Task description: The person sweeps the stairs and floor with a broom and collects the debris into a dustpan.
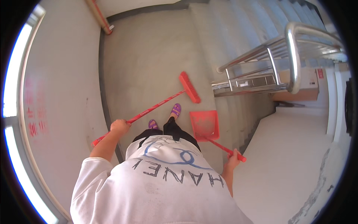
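Note:
My left hand grips the red handle of a push broom near its upper end. The red broom head rests on the concrete landing, bristles facing right. On the right, my right hand is closed around the red handle of a long-handled dustpan. Its red plastic pan, with greyish dirt on it, lies just below the broom head, apart from it and beside the edge of the stairs. Purple sandals are on my feet, between the broom handle and the pan.
Stairs lie at the upper right, and other steps run beside the pan. A stainless steel railing stands between them. A wall with red markings is on the left. A pipe meets the floor at the upper left.

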`<state>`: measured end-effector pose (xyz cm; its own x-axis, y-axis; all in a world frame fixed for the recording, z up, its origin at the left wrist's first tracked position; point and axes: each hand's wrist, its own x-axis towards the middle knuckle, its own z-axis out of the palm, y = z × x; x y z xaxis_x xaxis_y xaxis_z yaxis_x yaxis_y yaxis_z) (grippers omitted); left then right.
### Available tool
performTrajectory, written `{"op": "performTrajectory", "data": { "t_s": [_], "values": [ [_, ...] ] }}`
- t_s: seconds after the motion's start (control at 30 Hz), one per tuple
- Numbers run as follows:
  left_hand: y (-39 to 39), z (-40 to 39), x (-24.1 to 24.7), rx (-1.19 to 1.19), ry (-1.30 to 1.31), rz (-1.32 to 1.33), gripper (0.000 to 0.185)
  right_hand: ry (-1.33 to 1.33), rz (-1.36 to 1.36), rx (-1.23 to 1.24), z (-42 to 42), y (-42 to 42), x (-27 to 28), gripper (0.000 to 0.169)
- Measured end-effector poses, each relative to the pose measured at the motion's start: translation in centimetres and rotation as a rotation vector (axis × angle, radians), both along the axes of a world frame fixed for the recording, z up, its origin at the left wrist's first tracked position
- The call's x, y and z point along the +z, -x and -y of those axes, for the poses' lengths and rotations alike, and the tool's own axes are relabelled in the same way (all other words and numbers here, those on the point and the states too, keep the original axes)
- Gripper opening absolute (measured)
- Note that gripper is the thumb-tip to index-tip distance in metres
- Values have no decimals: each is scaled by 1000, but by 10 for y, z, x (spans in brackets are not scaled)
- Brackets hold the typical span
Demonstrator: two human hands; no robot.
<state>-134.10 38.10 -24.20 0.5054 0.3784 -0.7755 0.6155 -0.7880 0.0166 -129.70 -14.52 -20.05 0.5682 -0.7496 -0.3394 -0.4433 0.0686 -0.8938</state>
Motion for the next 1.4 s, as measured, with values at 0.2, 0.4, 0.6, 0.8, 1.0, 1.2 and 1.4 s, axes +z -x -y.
{"op": "performTrajectory", "data": {
  "t_s": [0.2, 0.4, 0.6, 0.8, 1.0, 1.2, 1.4],
  "values": [
    [122, -27, -20, 301, 21, -24, 41, 49, 4, 153, -18, -8, 4, 20],
    [258, -18, -3, 630, -23, -19, 41, 0, -31, 341, -61, -56, 7, 18],
    [347, 25, 43, 807, -93, -51, 42, -15, -41, 508, -107, -94, -5, 20],
    [344, 25, 56, 1018, -83, 26, 42, -73, -28, 572, -139, -96, 4, 22],
    [269, -45, -54, 1002, 57, 409, 41, -132, 11, 631, -159, -92, 21, 22],
    [122, -125, -117, 1087, 120, 471, 44, -84, 32, 644, -180, -58, 51, 19],
    [123, -117, -138, 1042, 89, 333, 47, -62, 9, 673, -176, -49, 65, 20]
  ]
}}
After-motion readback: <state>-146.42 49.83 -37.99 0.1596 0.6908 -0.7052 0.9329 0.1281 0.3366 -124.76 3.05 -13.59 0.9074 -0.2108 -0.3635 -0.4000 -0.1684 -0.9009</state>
